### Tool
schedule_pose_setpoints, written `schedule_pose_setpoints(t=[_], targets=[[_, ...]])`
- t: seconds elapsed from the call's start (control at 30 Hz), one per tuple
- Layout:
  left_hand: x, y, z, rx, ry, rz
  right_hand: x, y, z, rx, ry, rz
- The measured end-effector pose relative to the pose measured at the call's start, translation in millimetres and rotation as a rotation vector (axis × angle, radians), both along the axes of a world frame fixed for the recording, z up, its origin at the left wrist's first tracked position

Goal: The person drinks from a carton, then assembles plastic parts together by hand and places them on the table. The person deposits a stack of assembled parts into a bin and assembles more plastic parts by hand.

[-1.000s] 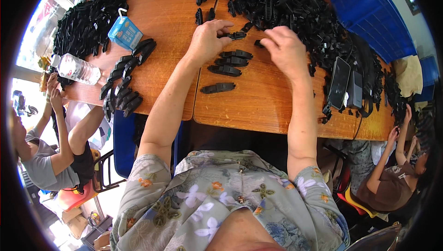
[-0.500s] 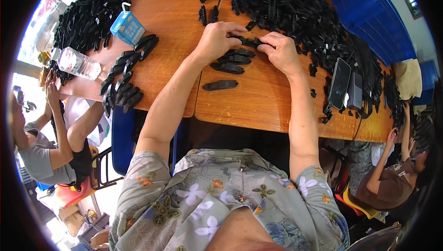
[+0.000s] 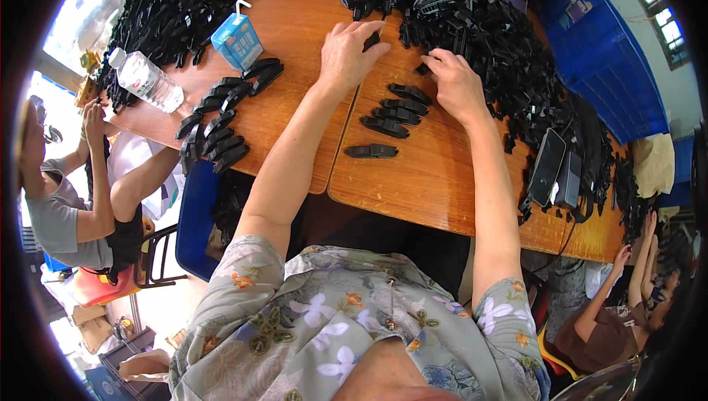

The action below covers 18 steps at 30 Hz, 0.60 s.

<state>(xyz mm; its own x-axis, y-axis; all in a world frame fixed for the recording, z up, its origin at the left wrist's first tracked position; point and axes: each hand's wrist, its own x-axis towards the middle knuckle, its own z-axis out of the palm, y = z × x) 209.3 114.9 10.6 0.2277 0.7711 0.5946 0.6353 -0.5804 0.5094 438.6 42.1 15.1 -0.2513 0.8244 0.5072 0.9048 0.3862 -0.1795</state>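
Observation:
My left hand (image 3: 346, 56) is curled at the far side of the wooden table, with a black plastic part (image 3: 372, 40) between thumb and fingers, mostly hidden by them. To its right, at the edge of the big heap, my right hand (image 3: 456, 85) has thumb and fingertips closed around a small black plastic piece (image 3: 422, 69). Between my forearms lies a short row of long black clip-like parts (image 3: 398, 116). A single similar part (image 3: 371, 151) sits nearer to me, apart from the row.
A large heap of black parts (image 3: 442, 3) spreads behind my right hand; another pile (image 3: 177, 21) is far left. A blue drink carton (image 3: 237, 41), water bottle (image 3: 146, 80) and black parts (image 3: 217, 136) stand left. A phone (image 3: 546, 166) lies right. Other people sit at both sides.
My hands were close together on one black part; now they are apart, each with a piece. Another part lies at the row's far end. The whole view has shifted slightly.

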Motion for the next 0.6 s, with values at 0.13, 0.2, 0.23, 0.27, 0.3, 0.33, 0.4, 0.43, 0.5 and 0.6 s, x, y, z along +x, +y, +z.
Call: schedule_pose_setpoints(t=[0.13, 0.2, 0.23, 0.27, 0.3, 0.33, 0.4, 0.43, 0.5, 0.6], targets=[[-5, 8, -21, 0.187, 0.215, 0.057, -5, 6, -1, -0.097, -0.126, -0.049], [0, 4, -16, 0.079, 0.284, -0.029, -4, 0, -5, -0.110, -0.098, -0.064], [1, 2, -16, 0.076, 0.283, -0.032, -7, -5, -6, -0.124, -0.065, -0.068], [1, -1, -16, 0.128, 0.318, -0.068, -11, -12, -1, -0.110, -0.083, -0.091], [2, -4, -17, 0.179, 0.352, -0.106, -11, -13, -6, -0.115, -0.083, -0.095], [6, -5, -18, 0.180, 0.350, -0.114, -10, -14, -10, -0.061, -0.049, -0.080], [11, -9, -20, 0.174, 0.266, -0.232, -7, -18, -18, -0.009, -0.017, -0.071], [14, -12, -18, 0.173, 0.264, -0.237, -8, -22, -21, 0.014, 0.060, -0.098], [20, -16, -14, 0.151, 0.357, -0.183, -5, -24, -26, 0.037, 0.136, -0.128], [26, -20, -6, 0.164, 0.379, -0.107, 3, -29, -30, 0.000, 0.497, -0.059]])
